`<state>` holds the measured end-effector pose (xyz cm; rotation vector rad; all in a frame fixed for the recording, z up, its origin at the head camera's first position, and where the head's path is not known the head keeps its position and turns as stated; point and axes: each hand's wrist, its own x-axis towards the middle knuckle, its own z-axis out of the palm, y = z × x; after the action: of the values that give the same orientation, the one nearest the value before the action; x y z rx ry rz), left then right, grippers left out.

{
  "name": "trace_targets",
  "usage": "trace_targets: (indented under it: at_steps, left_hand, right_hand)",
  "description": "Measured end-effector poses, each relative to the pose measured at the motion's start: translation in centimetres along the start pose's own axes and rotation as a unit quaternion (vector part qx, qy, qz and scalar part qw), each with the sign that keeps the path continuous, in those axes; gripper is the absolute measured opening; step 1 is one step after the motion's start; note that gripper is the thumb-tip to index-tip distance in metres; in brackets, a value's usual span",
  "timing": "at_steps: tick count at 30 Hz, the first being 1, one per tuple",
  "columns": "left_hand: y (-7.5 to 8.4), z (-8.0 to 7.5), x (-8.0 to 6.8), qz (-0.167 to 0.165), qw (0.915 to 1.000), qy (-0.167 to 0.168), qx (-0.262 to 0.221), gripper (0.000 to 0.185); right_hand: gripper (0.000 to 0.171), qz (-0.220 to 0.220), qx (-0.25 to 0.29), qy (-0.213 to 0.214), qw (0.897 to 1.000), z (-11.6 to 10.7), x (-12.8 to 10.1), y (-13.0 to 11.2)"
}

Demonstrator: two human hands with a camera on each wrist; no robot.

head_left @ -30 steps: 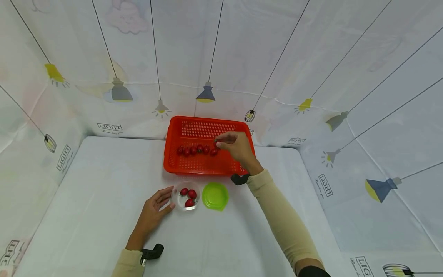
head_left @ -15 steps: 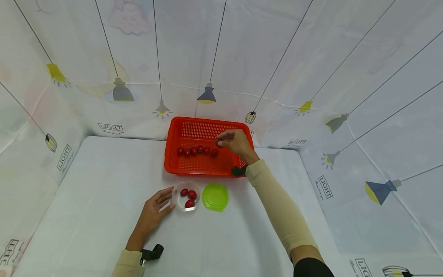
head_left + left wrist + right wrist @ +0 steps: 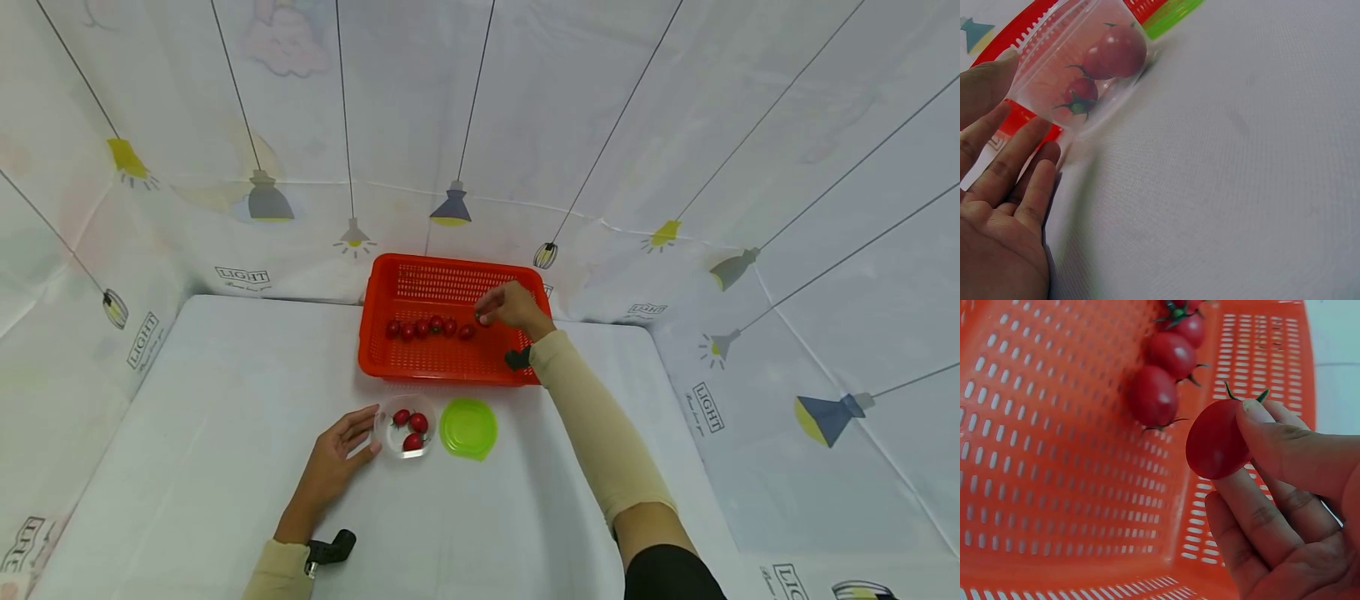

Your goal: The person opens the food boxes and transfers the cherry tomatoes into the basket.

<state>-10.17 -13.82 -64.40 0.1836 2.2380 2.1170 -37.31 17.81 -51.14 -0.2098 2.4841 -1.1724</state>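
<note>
My right hand [image 3: 513, 307] is over the red plastic basket [image 3: 371, 350], pinching a cherry tomato [image 3: 1217, 440] between thumb and fingers. In the right wrist view its green stem points up beside the thumb. Several more cherry tomatoes [image 3: 422, 328] lie in a row across the basket floor, left of that hand. On the table, my left hand [image 3: 333, 462] rests its fairly straight fingers and thumb at the left side of a clear plastic cup [image 3: 1044, 94]. Cherry tomatoes [image 3: 1124, 50] sit inside it, three of them showing.
A bright green lid [image 3: 468, 428] lies right of the cup, in front of the basket. The white table [image 3: 225, 417] is bordered by a white backdrop [image 3: 405, 108] printed with hanging lamps, close behind the basket.
My right hand has shifted slightly right inside the basket, keeping the cherry tomato pinched, and its forearm has swung a little left. My left hand and the cup hold their place.
</note>
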Motion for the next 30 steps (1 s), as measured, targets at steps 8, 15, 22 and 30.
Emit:
trace_targets:
  at_steps: [8, 15, 22, 30]
  left_hand:
    - [0.2, 0.0, 0.0, -0.013, 0.9999, -0.002, 0.004, 0.061]
    - [-0.2, -0.1, 0.1, -0.024, 0.9997, 0.002, 0.005, 0.060]
    - [-0.1, 0.0, 0.1, -0.035, 0.9994, 0.004, 0.003, 0.060]
    - [-0.2, 0.0, 0.1, -0.030, 0.9995, 0.006, 0.005, 0.059]
  right_hand:
    - [0.027, 0.035, -0.021, -0.020, 0.999, 0.6, 1.3, 1.0]
    - [0.027, 0.047, -0.045, -0.024, 0.998, 1.3, 1.8, 1.2]
    - [0.025, 0.032, -0.082, -0.002, 0.996, 2.1, 1.8, 1.1]
    - [0.023, 0.040, -0.108, 0.007, 0.993, 2.7, 1.9, 0.9]
